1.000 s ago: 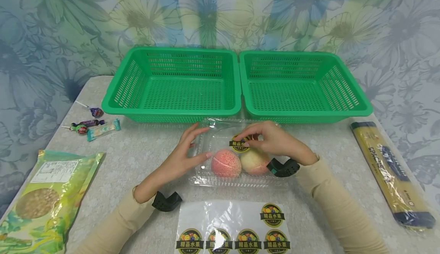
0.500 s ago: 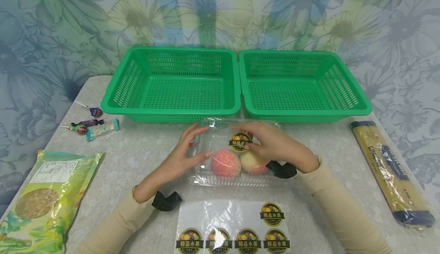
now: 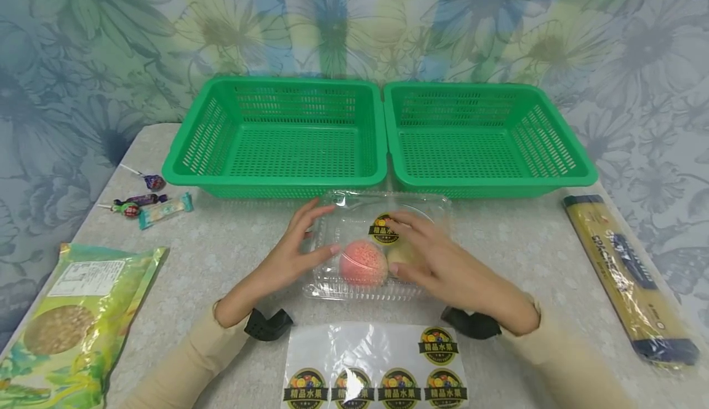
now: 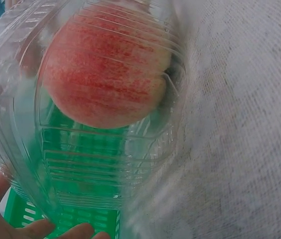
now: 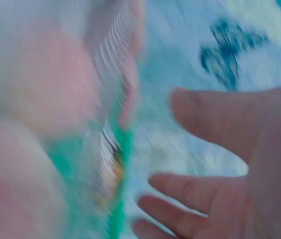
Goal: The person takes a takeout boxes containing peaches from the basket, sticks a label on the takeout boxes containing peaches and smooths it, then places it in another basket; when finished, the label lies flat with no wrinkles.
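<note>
A clear plastic clamshell box point(image 3: 343, 218) lies closed on the table, with a pink peach point(image 3: 364, 263) and a paler peach point(image 3: 400, 255) inside. On its lid sits a round black-and-gold fruit sticker point(image 3: 383, 229). My left hand point(image 3: 288, 254) rests along the box's left side, fingers and thumb spread; the left wrist view shows its fingertips at the plastic wall. Over the right part of the lid is my right hand point(image 3: 443, 267), its fingers extended and holding nothing. The blurred right wrist view shows that hand point(image 5: 220, 164) apart from the box, thumb and fingers spread.
Two green baskets point(image 3: 277, 181) point(image 3: 493, 181) stand behind the box. A sticker sheet point(image 3: 365, 341) lies in front. Several candies point(image 3: 165, 210) and a green food bag point(image 3: 83, 310) are at left, a spaghetti pack point(image 3: 626, 273) at right.
My right hand has let go of the sticker, which now lies on the lid, and drawn back toward me with its fingers straighter. My left hand has stayed at the box.
</note>
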A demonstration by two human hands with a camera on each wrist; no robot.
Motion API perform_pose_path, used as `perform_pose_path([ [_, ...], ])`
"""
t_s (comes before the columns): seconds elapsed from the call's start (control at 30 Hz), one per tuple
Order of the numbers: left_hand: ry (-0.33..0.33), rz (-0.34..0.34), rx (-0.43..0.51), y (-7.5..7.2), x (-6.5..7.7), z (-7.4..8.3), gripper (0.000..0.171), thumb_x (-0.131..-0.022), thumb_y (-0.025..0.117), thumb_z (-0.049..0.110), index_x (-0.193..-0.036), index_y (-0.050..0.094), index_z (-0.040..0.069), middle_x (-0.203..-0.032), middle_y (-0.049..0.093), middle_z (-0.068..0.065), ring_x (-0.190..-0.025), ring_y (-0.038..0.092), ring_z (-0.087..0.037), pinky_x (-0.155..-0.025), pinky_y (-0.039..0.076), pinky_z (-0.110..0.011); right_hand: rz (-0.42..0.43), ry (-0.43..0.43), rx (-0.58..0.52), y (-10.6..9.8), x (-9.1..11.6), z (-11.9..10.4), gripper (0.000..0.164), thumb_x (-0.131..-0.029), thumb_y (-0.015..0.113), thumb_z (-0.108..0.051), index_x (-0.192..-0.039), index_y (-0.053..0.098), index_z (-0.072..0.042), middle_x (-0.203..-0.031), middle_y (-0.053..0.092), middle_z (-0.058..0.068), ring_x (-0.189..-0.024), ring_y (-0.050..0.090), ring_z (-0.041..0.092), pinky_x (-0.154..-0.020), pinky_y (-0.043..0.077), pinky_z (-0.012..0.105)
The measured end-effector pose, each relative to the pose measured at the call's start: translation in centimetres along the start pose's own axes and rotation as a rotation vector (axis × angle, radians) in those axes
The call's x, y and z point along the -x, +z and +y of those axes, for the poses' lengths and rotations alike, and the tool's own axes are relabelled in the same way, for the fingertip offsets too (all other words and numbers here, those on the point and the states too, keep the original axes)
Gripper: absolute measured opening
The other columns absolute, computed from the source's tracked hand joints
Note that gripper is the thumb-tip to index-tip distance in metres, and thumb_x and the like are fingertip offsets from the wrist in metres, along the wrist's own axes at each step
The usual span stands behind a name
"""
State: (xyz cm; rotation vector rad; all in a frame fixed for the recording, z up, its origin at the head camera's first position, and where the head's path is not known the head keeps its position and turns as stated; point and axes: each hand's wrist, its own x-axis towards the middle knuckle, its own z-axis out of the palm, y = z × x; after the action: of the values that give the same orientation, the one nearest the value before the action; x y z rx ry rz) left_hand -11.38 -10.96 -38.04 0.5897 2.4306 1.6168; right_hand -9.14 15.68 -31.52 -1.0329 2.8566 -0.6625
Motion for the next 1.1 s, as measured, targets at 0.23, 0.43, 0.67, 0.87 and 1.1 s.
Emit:
perform_pose_path([
  [0.23, -0.003, 0.0, 0.01, 0.1, -0.1, -0.1, 0.063, -0.085, 0.062, 0.025, -0.138, 0.028, 0.032, -0.152, -0.001, -0.008, -0.136, 0.017, -0.033, -0.106, 0.026, -0.053, 0.015, 0.08, 0.274, 3.7, 0.5, -1.2, 0.071, -0.093, 0.035, -0.05, -0.141, 0.023, 0.001, -0.15, 0.017, 0.014, -0.141, 0.01, 0.027, -0.114, 0.012, 0.047],
  [0.43, -0.004, -0.002, 0.006, 0.2, -0.1, -0.1, 0.063, -0.085, 0.061, 0.025, -0.138, 0.027, 0.031, -0.152, -0.002, -0.009, -0.136, 0.017, -0.035, -0.106, 0.025, -0.055, -0.002, 0.117, 0.315, 4.0, -0.3, -1.5, 0.08, -0.091, 0.025, -0.061, -0.141, 0.021, 0.002, -0.15, 0.013, 0.016, -0.141, 0.009, 0.028, -0.115, 0.006, 0.047],
  [0.67, -0.016, -0.009, 0.002, 0.2, 0.0, 0.0, 0.065, -0.086, 0.06, 0.026, -0.14, 0.024, 0.025, -0.151, -0.005, -0.009, -0.136, 0.016, -0.036, -0.105, 0.024, -0.058, -0.015, 0.135, 0.292, 4.5, -1.5, -2.4, 0.085, -0.088, 0.025, -0.065, -0.141, 0.023, 0.001, -0.15, 0.013, 0.016, -0.141, 0.003, 0.025, -0.116, 0.004, 0.044],
  [0.87, -0.022, -0.019, -0.001, 0.1, 0.1, 0.0, 0.064, -0.087, 0.058, 0.027, -0.14, 0.022, 0.026, -0.151, -0.008, -0.009, -0.136, 0.013, -0.037, -0.105, 0.022, -0.06, -0.034, 0.102, 0.26, 4.6, -2.2, -2.8, 0.083, -0.089, 0.022, -0.064, -0.14, 0.023, 0.002, -0.15, 0.009, 0.015, -0.141, 0.001, 0.024, -0.116, 0.004, 0.041],
  [1.1, -0.015, -0.015, -0.001, 0.2, 0.1, -0.1, 0.063, -0.087, 0.058, 0.027, -0.139, 0.023, 0.031, -0.151, -0.006, -0.009, -0.136, 0.013, -0.036, -0.105, 0.023, -0.059, -0.056, 0.043, 0.239, 4.5, -2.4, -2.6, 0.076, -0.092, 0.021, -0.059, -0.142, 0.021, -0.001, -0.151, 0.007, 0.012, -0.141, 0.001, 0.021, -0.116, 0.004, 0.041],
])
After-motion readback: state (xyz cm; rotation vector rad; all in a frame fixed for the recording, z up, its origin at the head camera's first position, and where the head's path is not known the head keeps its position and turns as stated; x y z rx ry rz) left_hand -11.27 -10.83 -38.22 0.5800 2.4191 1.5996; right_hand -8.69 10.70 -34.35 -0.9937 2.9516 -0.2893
